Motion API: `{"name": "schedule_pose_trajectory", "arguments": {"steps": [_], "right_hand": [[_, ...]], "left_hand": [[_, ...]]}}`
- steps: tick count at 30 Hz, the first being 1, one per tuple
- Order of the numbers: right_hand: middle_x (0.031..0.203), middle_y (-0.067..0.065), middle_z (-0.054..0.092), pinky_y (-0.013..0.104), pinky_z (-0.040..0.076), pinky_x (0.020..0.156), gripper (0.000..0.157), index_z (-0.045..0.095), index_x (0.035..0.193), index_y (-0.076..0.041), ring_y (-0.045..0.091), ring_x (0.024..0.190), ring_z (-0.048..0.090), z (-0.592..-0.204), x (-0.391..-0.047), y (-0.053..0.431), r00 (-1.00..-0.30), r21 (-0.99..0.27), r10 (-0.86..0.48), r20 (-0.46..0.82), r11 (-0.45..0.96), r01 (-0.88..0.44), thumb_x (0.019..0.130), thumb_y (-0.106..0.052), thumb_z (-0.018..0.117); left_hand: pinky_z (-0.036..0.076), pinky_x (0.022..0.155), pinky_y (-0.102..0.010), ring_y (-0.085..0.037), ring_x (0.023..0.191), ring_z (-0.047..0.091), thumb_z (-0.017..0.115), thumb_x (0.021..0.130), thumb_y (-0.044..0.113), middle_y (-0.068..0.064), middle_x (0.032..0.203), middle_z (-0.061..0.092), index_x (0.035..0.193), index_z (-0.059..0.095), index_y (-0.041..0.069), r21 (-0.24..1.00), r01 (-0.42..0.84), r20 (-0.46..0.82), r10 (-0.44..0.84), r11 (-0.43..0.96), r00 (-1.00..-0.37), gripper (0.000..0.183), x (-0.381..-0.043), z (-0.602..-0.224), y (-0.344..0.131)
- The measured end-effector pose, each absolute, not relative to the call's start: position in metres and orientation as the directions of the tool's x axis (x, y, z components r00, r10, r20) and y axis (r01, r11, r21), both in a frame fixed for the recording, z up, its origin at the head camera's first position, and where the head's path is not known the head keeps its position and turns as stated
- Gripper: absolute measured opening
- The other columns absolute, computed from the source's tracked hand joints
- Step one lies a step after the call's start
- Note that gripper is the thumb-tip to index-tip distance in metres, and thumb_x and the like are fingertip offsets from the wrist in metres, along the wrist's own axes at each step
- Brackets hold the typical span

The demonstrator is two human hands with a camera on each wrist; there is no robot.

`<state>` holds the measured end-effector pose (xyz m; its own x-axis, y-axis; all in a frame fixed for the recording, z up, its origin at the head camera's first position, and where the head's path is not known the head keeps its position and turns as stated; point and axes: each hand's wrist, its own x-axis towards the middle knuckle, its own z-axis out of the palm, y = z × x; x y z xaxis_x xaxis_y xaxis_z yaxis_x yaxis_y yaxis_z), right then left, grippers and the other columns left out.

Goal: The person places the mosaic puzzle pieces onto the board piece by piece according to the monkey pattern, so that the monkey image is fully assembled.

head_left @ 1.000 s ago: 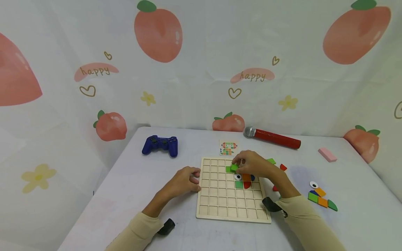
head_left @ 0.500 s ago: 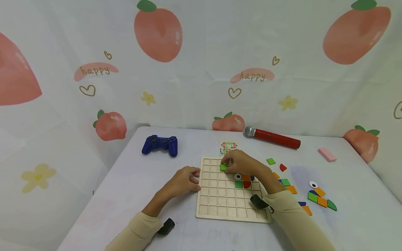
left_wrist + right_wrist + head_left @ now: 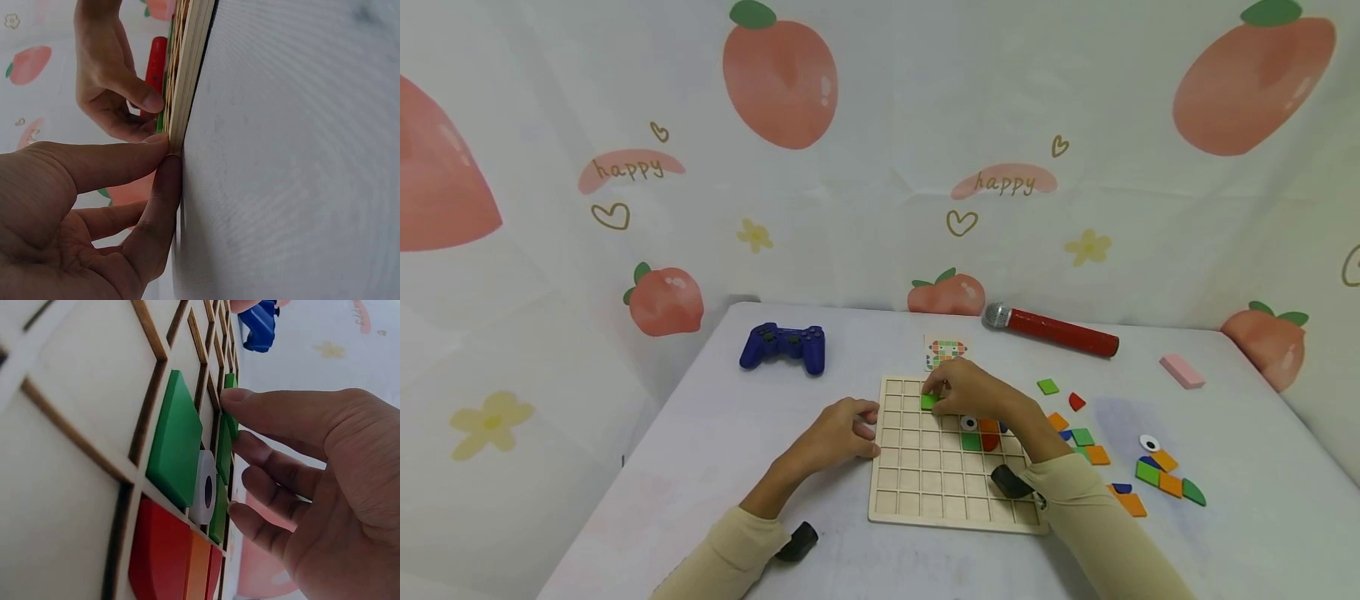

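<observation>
I am watching: left hand, pinching the edge of the grid board; right hand, pinching one green tile at the board's far rows.

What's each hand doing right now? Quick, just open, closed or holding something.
Left hand: holding the grid board at its left edge.
Right hand: holding a green square tile, pinched, at the board.
</observation>
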<state>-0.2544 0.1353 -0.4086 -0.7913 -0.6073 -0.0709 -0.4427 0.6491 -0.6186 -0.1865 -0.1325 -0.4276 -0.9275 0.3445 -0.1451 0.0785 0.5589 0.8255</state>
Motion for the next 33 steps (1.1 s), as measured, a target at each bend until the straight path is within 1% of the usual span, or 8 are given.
{"name": "schedule_pose_trajectory", "arguments": {"steps": [5, 12, 16, 20, 24, 27, 30, 33], "right_hand": [[0.106, 0.001, 0.072, 0.040, 0.057, 0.094, 0.020, 0.080, 0.112, -0.007, 0.017, 0.099, 0.063, -0.408, -0.254, 0.136, -0.792, -0.622, -0.606, -0.071, 0.648, -0.439, 0.093, -0.009, 0.081], [0.107, 0.000, 0.071, 0.037, 0.054, 0.090, 0.019, 0.081, 0.112, -0.007, 0.017, 0.096, 0.059, -0.408, -0.253, 0.136, -0.787, -0.615, -0.613, -0.069, 0.647, -0.450, 0.093, -0.010, 0.081], [0.109, -0.001, 0.073, 0.037, 0.055, 0.091, 0.022, 0.080, 0.115, -0.008, 0.017, 0.098, 0.061, -0.406, -0.252, 0.140, -0.792, -0.623, -0.607, -0.070, 0.647, -0.440, 0.092, -0.012, 0.082], [0.113, 0.000, 0.075, 0.041, 0.056, 0.093, 0.027, 0.078, 0.119, -0.008, 0.019, 0.103, 0.063, -0.405, -0.250, 0.148, -0.801, -0.641, -0.596, -0.059, 0.638, -0.427, 0.092, -0.013, 0.081], [0.114, 0.002, 0.074, 0.045, 0.056, 0.094, 0.032, 0.077, 0.123, -0.008, 0.022, 0.107, 0.063, -0.403, -0.247, 0.161, -0.822, -0.660, -0.567, -0.053, 0.638, -0.397, 0.092, -0.015, 0.079], [0.112, 0.003, 0.074, 0.043, 0.056, 0.092, 0.032, 0.076, 0.124, -0.008, 0.023, 0.106, 0.062, -0.401, -0.243, 0.174, -0.845, -0.659, -0.531, -0.057, 0.656, -0.368, 0.092, -0.016, 0.077], [0.110, 0.002, 0.072, 0.039, 0.054, 0.087, 0.031, 0.077, 0.124, -0.009, 0.022, 0.103, 0.060, -0.399, -0.241, 0.189, -0.872, -0.635, -0.486, -0.064, 0.694, -0.340, 0.093, -0.016, 0.074], [0.108, 0.002, 0.070, 0.038, 0.052, 0.085, 0.031, 0.076, 0.124, -0.009, 0.022, 0.102, 0.059, -0.398, -0.238, 0.206, -0.891, -0.602, -0.447, -0.074, 0.733, -0.318, 0.094, -0.019, 0.075]], "left_hand": [[0.061, 0.091, -0.036, -0.021, 0.106, 0.070, 0.088, 0.082, 0.000, -0.012, 0.126, 0.065, 0.145, 0.057, -0.009, 0.827, 0.075, -0.148, 0.345, 0.557, -0.927, 0.070, -0.187, -0.427, -0.133], [0.061, 0.090, -0.036, -0.021, 0.106, 0.070, 0.088, 0.082, 0.000, -0.012, 0.125, 0.065, 0.144, 0.057, -0.010, 0.824, 0.081, -0.145, 0.347, 0.560, -0.926, 0.070, -0.187, -0.427, -0.133], [0.061, 0.089, -0.035, -0.021, 0.105, 0.070, 0.088, 0.082, -0.001, -0.012, 0.125, 0.065, 0.144, 0.057, -0.010, 0.823, 0.079, -0.148, 0.347, 0.562, -0.926, 0.070, -0.187, -0.427, -0.132], [0.062, 0.088, -0.034, -0.021, 0.105, 0.070, 0.088, 0.082, -0.001, -0.012, 0.125, 0.065, 0.144, 0.057, -0.010, 0.825, 0.079, -0.148, 0.349, 0.559, -0.925, 0.070, -0.186, -0.427, -0.132], [0.062, 0.088, -0.034, -0.021, 0.105, 0.070, 0.088, 0.082, -0.002, -0.012, 0.125, 0.065, 0.144, 0.057, -0.010, 0.824, 0.081, -0.146, 0.348, 0.560, -0.926, 0.070, -0.186, -0.426, -0.132], [0.062, 0.089, -0.035, -0.021, 0.105, 0.071, 0.088, 0.081, -0.002, -0.012, 0.125, 0.066, 0.144, 0.057, -0.010, 0.823, 0.081, -0.145, 0.346, 0.562, -0.927, 0.070, -0.186, -0.426, -0.132], [0.062, 0.089, -0.035, -0.021, 0.105, 0.071, 0.088, 0.081, -0.001, -0.012, 0.124, 0.066, 0.144, 0.058, -0.010, 0.822, 0.083, -0.144, 0.345, 0.564, -0.927, 0.070, -0.186, -0.427, -0.131], [0.062, 0.088, -0.035, -0.021, 0.105, 0.071, 0.088, 0.081, -0.001, -0.012, 0.124, 0.066, 0.144, 0.058, -0.010, 0.822, 0.085, -0.141, 0.346, 0.563, -0.927, 0.070, -0.186, -0.427, -0.131]]}}
